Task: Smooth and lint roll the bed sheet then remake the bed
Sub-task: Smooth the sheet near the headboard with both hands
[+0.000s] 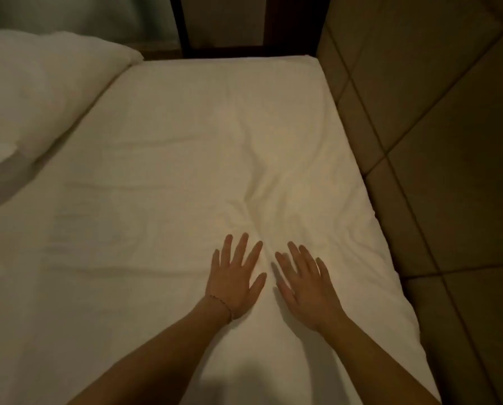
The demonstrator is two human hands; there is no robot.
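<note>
Left hand (235,277): flat, fingers spread — pressing bed sheet (162,159).
Right hand (305,283): same, just beside.
Pillow (37,92): far left.

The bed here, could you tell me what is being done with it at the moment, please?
A person is smoothing the white bed sheet. The left hand and the right hand lie flat on it side by side, fingers spread, at the near end of a long crease in the middle. A pillow sits at the far left. No lint roller is in view, and the bed is not yet remade.
</note>
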